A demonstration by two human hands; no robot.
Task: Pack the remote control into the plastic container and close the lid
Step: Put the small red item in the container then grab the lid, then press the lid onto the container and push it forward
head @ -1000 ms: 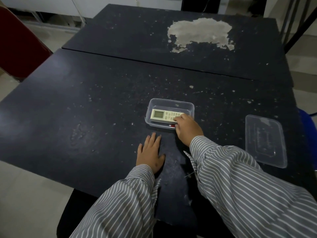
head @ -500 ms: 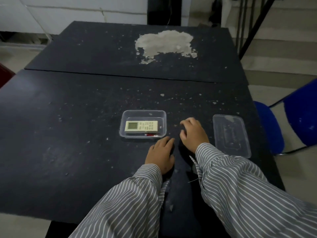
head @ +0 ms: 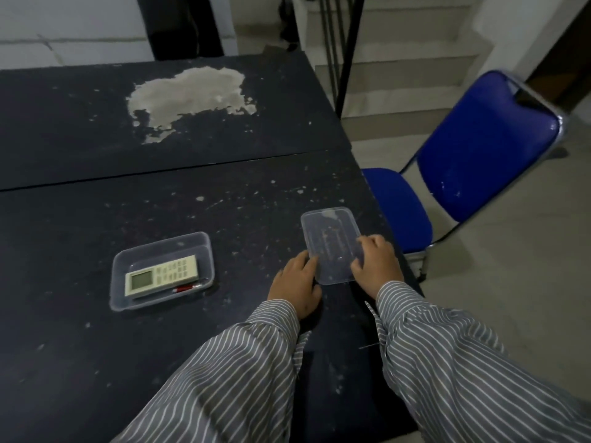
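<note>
A dark, scuffed table (head: 96,362) fills most of the frame; a person in striped sleeves reaches in from the bottom edge. Left of centre sits an open clear plastic container (head: 209,251), its long axis running left to right with a slight tilt up to the right; the white remote control (head: 161,275) lies flat inside along that axis, screen end to the left, with a small red pen (head: 187,287) beside it against the near wall. Right of centre, near the table's right edge, the clear lid (head: 332,244) lies flat, its long axis pointing away from the viewer, roughly crosswise to the container. The left hand (head: 295,282) touches the lid's near-left edge, fingers together; the right hand (head: 377,266) rests on its near-right side, fingers curled over the rim; neither looks clamped on it yet. The container lies well to the left of both hands, nearer the left one; the lid likely needs a quarter turn to match it. A blue chair (head: 479,148) stands at upper right.
</note>
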